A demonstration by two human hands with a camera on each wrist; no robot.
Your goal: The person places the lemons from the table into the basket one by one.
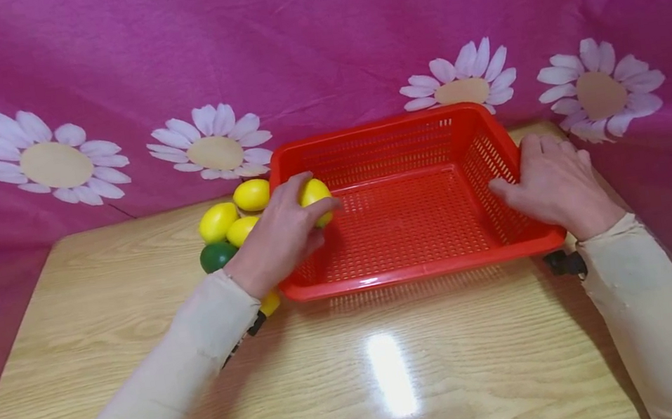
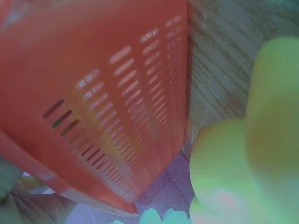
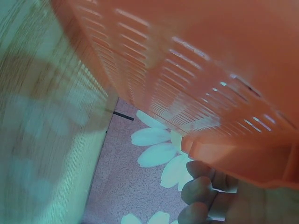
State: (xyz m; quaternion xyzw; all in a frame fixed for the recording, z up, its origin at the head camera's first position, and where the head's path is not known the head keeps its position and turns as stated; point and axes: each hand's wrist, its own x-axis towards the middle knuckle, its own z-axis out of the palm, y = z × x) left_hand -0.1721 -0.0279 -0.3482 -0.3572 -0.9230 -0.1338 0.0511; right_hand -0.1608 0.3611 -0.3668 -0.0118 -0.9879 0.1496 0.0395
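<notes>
In the head view my left hand (image 1: 283, 227) reaches over the left rim of a red plastic basket (image 1: 383, 280). It grips a yellow lemon (image 1: 316, 194) between thumb and fingers, just inside that rim. My right hand (image 1: 556, 184) holds the basket's right rim, thumb on the inner side and fingers outside. The right wrist view shows those fingers (image 3: 196, 193) bent beside the rim. Outside the basket's left wall lie several more lemons (image 1: 218, 222) and a dark green fruit (image 1: 217, 256), partly behind my left hand and forearm. The visible basket floor is bare.
A wood-grain table (image 1: 134, 321) carries the basket and the fruit. Behind it hangs a magenta cloth (image 1: 314, 42) printed with large white daisies, close to the basket's back rim. A bright light reflection lies on the table in front.
</notes>
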